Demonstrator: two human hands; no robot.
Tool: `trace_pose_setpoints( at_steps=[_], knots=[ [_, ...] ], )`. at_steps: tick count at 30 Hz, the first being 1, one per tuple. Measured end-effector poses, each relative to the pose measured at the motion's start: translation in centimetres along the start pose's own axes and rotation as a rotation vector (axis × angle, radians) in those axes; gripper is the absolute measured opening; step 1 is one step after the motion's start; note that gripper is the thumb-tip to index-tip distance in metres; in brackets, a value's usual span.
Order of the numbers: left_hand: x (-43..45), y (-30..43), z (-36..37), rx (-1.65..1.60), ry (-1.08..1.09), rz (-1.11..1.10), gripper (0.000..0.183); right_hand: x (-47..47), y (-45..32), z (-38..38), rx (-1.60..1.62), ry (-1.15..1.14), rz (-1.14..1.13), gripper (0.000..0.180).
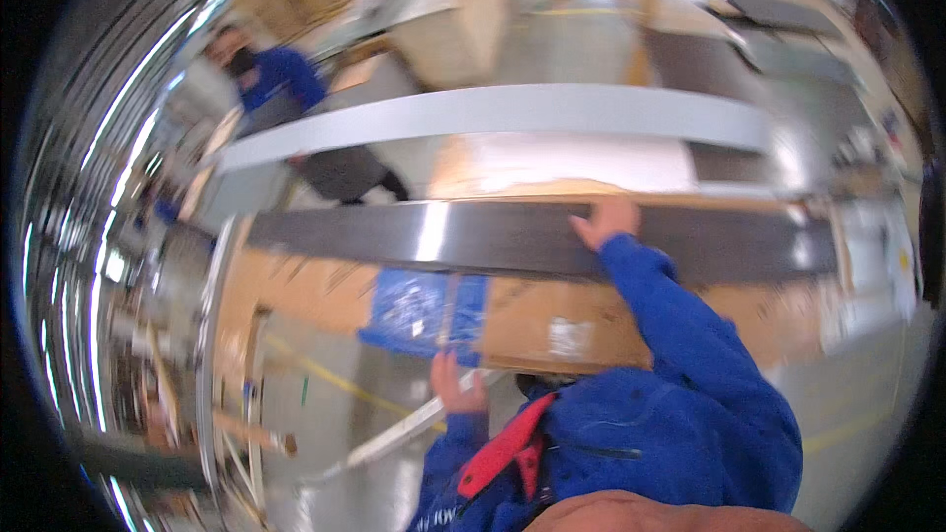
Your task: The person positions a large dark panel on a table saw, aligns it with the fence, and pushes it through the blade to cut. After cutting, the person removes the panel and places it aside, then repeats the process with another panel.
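Observation:
A long, narrow dark panel with a glossy top lies flat across the brown cardboard before me. My right hand is at the panel's far edge; its fingers reach over that edge and the thumb lies on top. Blue plastic film or tape covers part of the cardboard. Close to the near edge of this blue patch, my left hand has its fingers apart and holds nothing visible; whether it touches the cardboard is unclear. Motion blurs the picture.
A long light-grey strip spans the space beyond the panel. A co-worker in blue stands behind its left part. Dark sheets lie at the far right, a large box farther back. A pale metal bar slants below left.

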State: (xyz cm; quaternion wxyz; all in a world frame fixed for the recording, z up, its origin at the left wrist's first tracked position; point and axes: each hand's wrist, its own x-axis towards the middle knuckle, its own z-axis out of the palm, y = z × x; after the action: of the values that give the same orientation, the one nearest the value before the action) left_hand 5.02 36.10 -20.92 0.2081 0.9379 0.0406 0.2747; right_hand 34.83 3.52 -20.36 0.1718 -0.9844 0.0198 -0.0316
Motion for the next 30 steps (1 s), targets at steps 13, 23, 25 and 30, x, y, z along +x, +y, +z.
trace_pose_setpoints(
  at_steps=[13,23,25,30],
  knots=[
    [26.9,-10.9,10.0,0.137,-0.351,0.445,0.066,-12.7,-2.7,4.9,0.006,0.295,0.005,0.069],
    [30.4,-11.9,14.1,0.005,-0.507,0.439,0.052,-12.5,-2.9,2.4,-0.047,0.377,-0.019,0.051],
    [30.4,-11.2,14.1,-0.05,-0.543,0.476,0.053,-12.6,-2.5,1.8,-0.013,0.385,0.039,0.05],
    [28.5,-10.1,11.4,0.041,-0.591,0.372,0.051,-13.3,-2.2,0.3,0.118,0.292,-0.043,0.039]
  ],
)
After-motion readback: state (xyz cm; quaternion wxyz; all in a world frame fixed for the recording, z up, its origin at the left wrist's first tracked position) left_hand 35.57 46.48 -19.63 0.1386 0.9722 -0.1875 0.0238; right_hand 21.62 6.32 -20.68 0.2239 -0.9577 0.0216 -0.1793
